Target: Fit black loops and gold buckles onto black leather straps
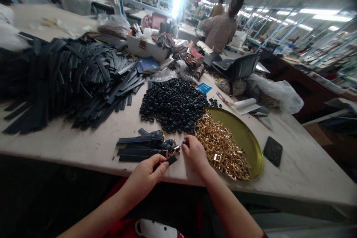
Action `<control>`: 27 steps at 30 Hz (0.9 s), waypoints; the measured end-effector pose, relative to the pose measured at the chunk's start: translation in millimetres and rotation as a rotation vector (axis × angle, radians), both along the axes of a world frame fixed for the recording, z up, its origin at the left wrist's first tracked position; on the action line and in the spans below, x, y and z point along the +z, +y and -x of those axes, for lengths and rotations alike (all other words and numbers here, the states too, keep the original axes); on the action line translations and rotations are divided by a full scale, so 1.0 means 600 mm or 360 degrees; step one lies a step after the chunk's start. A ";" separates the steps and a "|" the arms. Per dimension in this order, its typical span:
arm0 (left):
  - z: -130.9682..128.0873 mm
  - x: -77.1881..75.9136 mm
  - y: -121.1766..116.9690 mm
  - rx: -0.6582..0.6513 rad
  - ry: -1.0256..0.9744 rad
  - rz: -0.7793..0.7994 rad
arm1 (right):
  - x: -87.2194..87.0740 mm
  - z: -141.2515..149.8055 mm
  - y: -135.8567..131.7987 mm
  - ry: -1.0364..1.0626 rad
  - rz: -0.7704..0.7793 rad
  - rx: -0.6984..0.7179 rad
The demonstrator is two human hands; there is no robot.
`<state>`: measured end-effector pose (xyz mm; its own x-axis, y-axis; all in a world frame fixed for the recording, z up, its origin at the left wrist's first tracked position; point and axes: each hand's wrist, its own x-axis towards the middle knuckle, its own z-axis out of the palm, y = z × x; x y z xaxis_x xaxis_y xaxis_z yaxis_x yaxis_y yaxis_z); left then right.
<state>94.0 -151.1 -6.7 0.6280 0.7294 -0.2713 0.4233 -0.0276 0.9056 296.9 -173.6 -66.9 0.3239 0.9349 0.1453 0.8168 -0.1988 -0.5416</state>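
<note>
My left hand (152, 169) is closed around a dark strap (172, 160), whose end sticks out past the thumb toward the right. Between the fingertips of my right hand (195, 152) is a small black loop (184, 142), just right of the finished-looking straps. Those buckled straps (141, 145) lie stacked at the table's front, with gold buckles at their right ends. Beyond my hands rises a heap of black loops (174, 102). Gold buckles (223, 145) fill much of a round gold tray (252, 139) beside my right forearm.
A big pile of dark strips (69, 74) covers the table's left. A phone (273, 151) lies right of the tray. Behind are a blue booklet (149, 64), a blue packet (203, 88), scissors (222, 97), a scrap-filled box (145, 48) and plastic bags (284, 95). A person (220, 29) stands farther back.
</note>
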 end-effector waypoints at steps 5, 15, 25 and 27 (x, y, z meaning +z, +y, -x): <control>0.002 0.013 -0.007 0.0041 -0.0027 -0.0159 | 0.038 0.011 -0.014 0.0927 0.0074 -0.0032; 0.014 0.023 -0.053 0.0116 -0.0131 -0.0299 | 0.094 0.080 -0.096 0.2057 -0.0051 0.0067; 0.021 0.023 -0.088 0.0110 0.0012 -0.0401 | 0.090 0.112 -0.132 0.2052 -0.0211 0.0049; 0.022 0.023 -0.088 0.0071 -0.0008 -0.0335 | 0.088 0.115 -0.135 0.2039 -0.0232 0.0063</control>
